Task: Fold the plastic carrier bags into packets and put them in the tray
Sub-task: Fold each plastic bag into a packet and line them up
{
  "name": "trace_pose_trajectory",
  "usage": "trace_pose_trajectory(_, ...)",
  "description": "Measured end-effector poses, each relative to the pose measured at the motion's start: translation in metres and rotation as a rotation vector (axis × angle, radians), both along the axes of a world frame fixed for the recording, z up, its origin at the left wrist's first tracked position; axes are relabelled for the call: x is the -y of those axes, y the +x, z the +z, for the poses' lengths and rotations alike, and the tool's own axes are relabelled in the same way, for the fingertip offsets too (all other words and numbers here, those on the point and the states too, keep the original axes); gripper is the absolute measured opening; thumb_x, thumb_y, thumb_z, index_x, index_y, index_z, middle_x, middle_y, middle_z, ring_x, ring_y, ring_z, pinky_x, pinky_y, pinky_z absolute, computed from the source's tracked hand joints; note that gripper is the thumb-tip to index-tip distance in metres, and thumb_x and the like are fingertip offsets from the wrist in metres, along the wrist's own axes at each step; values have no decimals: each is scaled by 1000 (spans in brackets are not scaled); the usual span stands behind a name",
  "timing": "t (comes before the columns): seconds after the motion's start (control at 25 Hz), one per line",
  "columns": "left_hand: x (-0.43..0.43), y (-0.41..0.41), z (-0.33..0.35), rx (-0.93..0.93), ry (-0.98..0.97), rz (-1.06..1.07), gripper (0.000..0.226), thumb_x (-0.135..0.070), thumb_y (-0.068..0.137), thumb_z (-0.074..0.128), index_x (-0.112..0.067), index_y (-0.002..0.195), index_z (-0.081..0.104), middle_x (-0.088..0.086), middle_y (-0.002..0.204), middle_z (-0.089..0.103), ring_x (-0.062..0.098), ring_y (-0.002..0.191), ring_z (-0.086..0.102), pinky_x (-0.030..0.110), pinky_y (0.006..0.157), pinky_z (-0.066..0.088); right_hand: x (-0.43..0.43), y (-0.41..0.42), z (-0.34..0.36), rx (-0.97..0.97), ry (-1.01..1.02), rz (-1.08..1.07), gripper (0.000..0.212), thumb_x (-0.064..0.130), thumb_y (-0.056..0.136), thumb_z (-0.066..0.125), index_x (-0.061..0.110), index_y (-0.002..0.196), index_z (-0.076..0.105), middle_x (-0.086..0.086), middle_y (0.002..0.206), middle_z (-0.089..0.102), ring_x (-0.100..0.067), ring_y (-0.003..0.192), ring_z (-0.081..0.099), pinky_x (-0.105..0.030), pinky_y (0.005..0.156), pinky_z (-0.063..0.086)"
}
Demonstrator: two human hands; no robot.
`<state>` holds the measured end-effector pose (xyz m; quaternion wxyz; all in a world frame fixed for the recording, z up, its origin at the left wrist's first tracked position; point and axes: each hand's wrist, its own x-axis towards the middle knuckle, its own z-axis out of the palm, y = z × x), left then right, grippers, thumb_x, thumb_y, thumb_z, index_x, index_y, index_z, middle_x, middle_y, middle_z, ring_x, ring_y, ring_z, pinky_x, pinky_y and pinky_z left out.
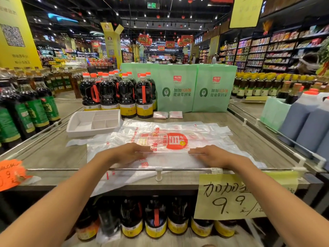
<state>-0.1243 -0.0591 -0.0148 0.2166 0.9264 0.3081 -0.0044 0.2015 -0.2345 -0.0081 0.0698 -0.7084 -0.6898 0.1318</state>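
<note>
Both hands, left (pixel 132 152) and right (pixel 211 155), press flat on the thin, limp, slippery carrier bag (pixel 170 139); best pinched at its near edge

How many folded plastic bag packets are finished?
2: left packet and right packet, side by side before the pale green paper bags, outside the white plastic tray. Others may be hidden.
</note>
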Motion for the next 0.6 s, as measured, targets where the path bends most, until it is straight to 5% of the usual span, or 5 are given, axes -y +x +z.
trace_pose_trajectory(0.12,-11,-24,2,4,-33,33,50,-58,101,42,-40,147,50,-23,153,40,11,145,39,42,123,29,9,16,3,-47,-44,17,41,31,110,42,30,150,49,14,158,39,-6,148,32,-25,123,18)
trace_pose_trajectory(0.24,-8,-34,1,65,-41,32,38,-42,104,50,-40,141,57,-22,146,50,2,136,45,33,118,33,17,27,2,-100,-57,26,43,41,106,46,30,146,54,16,154,43,-3,144,37,-24,122,23)
trace_pose_trajectory(0.36,-4,-36,9,249,-84,110,16,-41,97,64,-37,102,79,-23,94,73,-5,85,65,23,82,51,24,40,8,-223,45,-69,46,61,92,53,30,116,77,13,120,73,-14,111,68,-34,99,52)
trace_pose_trajectory(0.44,-11,-37,17,305,-38,144,13,-33,96,69,-28,93,81,-15,85,76,3,78,69,27,79,52,25,50,13,-302,164,-134,28,41,96,63,18,98,80,4,94,78,-25,91,72,-39,83,58)
trace_pose_trajectory(0.6,-31,-37,34,302,-26,203,9,-10,96,69,-12,95,77,0,80,78,18,76,76,35,81,60,26,61,29,-370,224,-239,8,14,96,70,10,93,76,-3,82,78,-19,75,75,-31,71,61)
